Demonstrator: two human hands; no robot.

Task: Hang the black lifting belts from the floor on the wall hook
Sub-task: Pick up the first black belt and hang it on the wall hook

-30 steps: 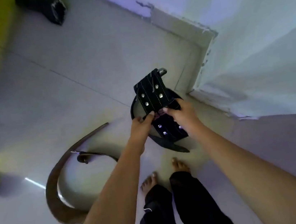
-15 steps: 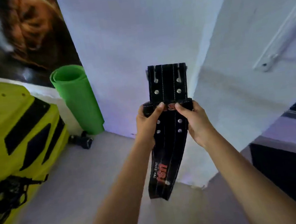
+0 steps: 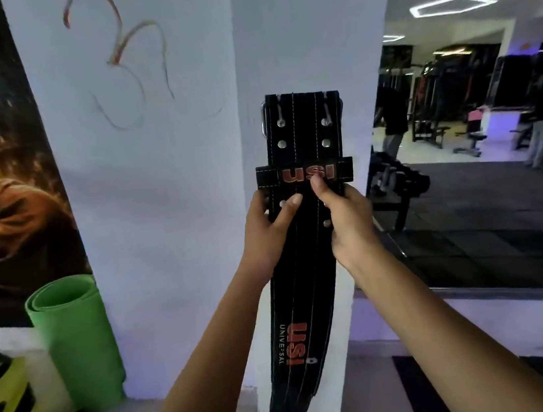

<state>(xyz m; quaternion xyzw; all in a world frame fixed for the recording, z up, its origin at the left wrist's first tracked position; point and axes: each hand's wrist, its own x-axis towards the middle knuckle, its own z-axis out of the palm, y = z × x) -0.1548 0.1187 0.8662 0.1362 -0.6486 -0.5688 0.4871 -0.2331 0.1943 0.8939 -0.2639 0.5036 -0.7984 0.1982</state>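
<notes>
You are holding the black stitched leather lifting belt (image 3: 308, 235) upright in front of the white pillar corner (image 3: 277, 49), its metal buckle end at the top and its tail hanging down between your forearms. Your left hand (image 3: 268, 232) clasps the belt's left edge just under the red-lettered keeper loop (image 3: 305, 174); your right hand (image 3: 346, 220) grips the right edge, thumb on the loop. A rolled green mat (image 3: 75, 349) stands at the wall to the left.

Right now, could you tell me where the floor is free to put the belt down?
Free floor lies at the pillar's foot, between the green mat and the dark mat. The left corner is crowded. Both hands grip the belt.
</notes>
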